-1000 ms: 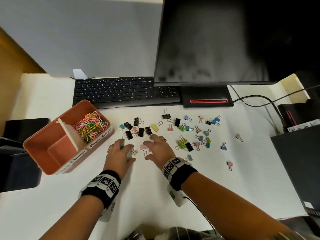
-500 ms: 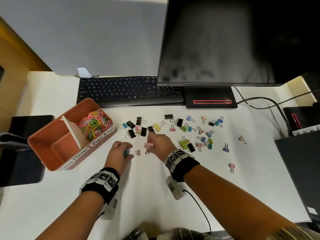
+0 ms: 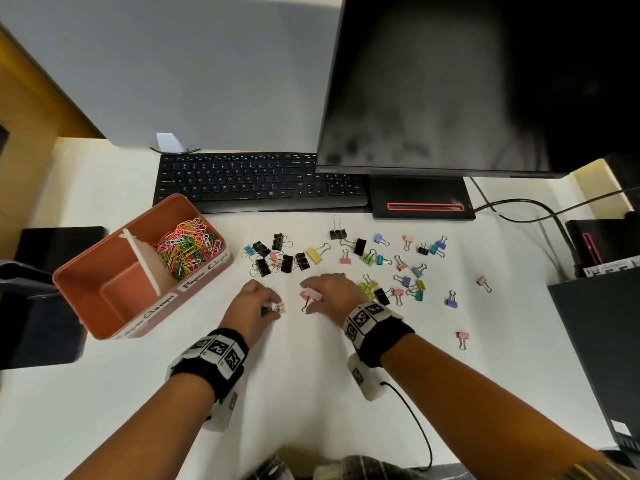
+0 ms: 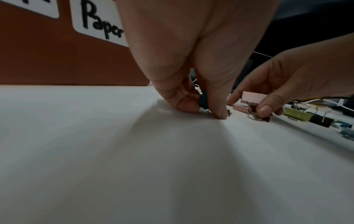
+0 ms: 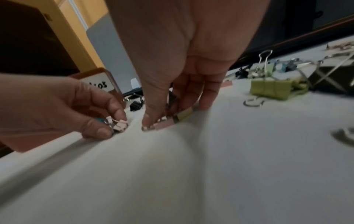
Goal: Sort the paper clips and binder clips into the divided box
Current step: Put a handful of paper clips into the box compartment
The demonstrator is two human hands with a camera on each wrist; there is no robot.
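Bare white surface (image 3: 311, 393) fills the lower centre of the frame, open to passage. Scattered binder clips (image 3: 381, 268) crowd mid-frame. The divided box (image 3: 86, 306) blocks the left centre, its nearer compartment empty. Keyboard (image 3: 256, 181) and monitor stand (image 3: 420, 202) close off the upper edge. Cables (image 3: 519, 206) cross the upper right.
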